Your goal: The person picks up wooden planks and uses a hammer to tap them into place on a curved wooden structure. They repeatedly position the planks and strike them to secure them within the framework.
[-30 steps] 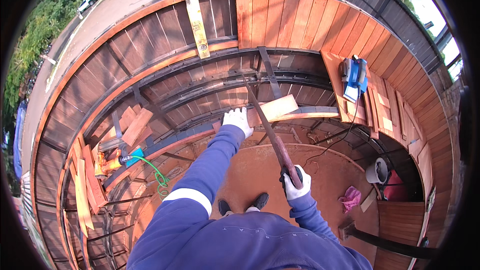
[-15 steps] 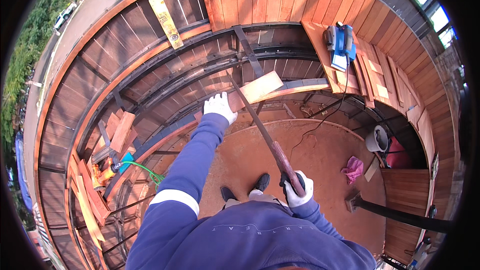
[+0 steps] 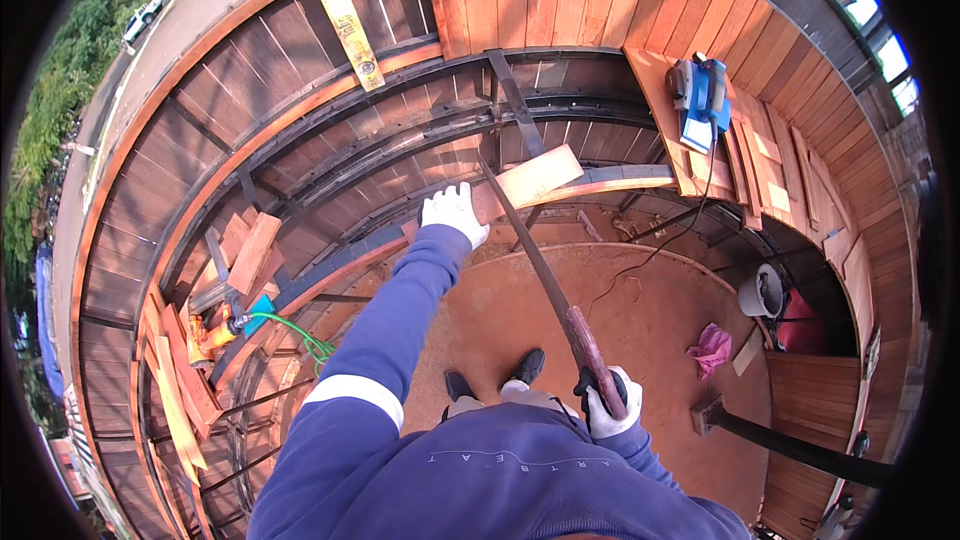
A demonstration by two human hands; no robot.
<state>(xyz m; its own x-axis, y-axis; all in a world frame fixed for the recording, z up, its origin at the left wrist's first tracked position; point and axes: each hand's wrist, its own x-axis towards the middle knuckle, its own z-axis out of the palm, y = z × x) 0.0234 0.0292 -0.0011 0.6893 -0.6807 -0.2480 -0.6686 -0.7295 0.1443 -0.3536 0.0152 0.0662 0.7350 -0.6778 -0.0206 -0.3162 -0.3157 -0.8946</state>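
My left hand (image 3: 455,214), in a white work glove, presses on a short wooden board (image 3: 548,172), its fingers bent over the board's left part. The board lies across a curved bench rail (image 3: 630,177) in front of me. My right hand (image 3: 612,406), in a white and dark glove, is closed around the reddish-brown handle of a handsaw (image 3: 533,258). The long dark blade slants up and left, its far part crossing the board just right of my left hand. Whether the teeth have cut into the wood cannot be made out.
A blue sander (image 3: 700,98) rests on planks at right, its cord hanging down. An orange power tool (image 3: 207,338) with a green cord (image 3: 318,348) lies among offcuts at left. A yellow level (image 3: 342,20) leans across the far rail. A bucket (image 3: 760,290), pink cloth (image 3: 710,348) and dark post (image 3: 800,434) are at right.
My right hand has drawn the saw back a little toward my body. My left hand stays on the board. The whole view has shifted slightly.
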